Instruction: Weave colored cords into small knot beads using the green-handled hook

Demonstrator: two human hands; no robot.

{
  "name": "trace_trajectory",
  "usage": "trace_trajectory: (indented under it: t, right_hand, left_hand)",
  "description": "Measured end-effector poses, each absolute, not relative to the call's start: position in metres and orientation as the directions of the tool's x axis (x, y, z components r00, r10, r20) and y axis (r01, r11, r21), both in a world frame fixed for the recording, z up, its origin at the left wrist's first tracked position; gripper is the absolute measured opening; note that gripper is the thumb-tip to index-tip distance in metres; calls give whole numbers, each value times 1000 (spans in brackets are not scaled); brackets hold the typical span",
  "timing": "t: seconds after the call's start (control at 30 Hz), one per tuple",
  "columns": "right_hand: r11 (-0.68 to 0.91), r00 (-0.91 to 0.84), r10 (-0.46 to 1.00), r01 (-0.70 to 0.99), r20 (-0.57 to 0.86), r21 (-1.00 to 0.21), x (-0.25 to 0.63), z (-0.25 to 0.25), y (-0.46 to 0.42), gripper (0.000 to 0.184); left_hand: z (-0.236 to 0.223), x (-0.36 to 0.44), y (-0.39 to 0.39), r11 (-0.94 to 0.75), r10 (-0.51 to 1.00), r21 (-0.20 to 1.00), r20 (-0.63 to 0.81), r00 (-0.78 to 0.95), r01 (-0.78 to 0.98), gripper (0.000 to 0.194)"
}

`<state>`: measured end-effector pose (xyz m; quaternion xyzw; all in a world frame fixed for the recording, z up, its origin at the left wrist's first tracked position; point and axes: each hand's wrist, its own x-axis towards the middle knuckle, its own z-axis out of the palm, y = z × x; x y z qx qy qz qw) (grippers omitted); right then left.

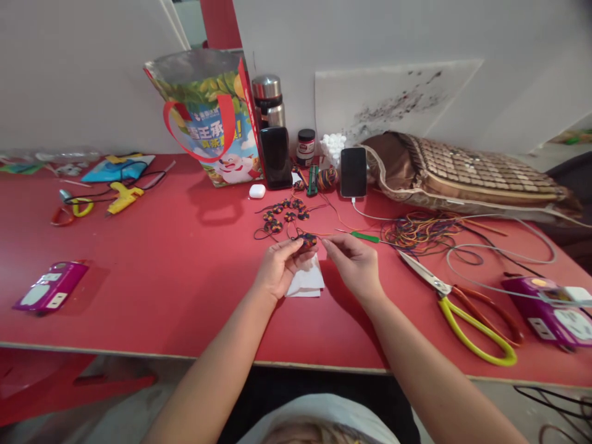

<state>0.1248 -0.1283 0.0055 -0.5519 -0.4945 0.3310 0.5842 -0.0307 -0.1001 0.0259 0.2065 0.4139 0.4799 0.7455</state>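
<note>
My left hand (280, 262) is closed, thumb and fingers pinching a small dark multicoloured crocheted piece (308, 241). Close beside it on the right, my right hand (352, 264) has thumb and forefinger pressed together at a thin strand of yarn (320, 239) by the piece; the strand is too fine to follow fully. Under the hands lies a folded white paper (306, 282). Just beyond them, several similar crocheted pieces (274, 226) with loose thread ends rest on the red table (203, 277). A green-handled crochet hook (365, 237) lies past my right hand.
Scissors (444, 288) and tangled yarn (420, 237) lie to the right, near a purple power strip (541, 308). Two phones (276, 157), a shopping bag (217, 123), a thermos (268, 98) and a cushion (481, 166) stand behind. A yellow glue gun (124, 196) lies left.
</note>
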Motion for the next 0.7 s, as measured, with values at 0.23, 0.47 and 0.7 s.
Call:
trace_trajectory:
  t: [0.23, 0.47, 0.7]
  right_hand:
    - [430, 25, 882, 360, 470, -828, 123, -3, -131, 16]
    - [448, -2, 881, 326, 473, -833, 121, -8, -127, 14]
    - [352, 197, 897, 225, 396, -909, 127, -7, -119, 23]
  left_hand:
    - [25, -30, -100, 383, 917, 731, -373, 138, -565, 6]
    - [21, -34, -97, 355, 931, 766, -342, 127, -536, 6]
    - [24, -34, -96, 333, 942, 796, -305, 139, -505, 12]
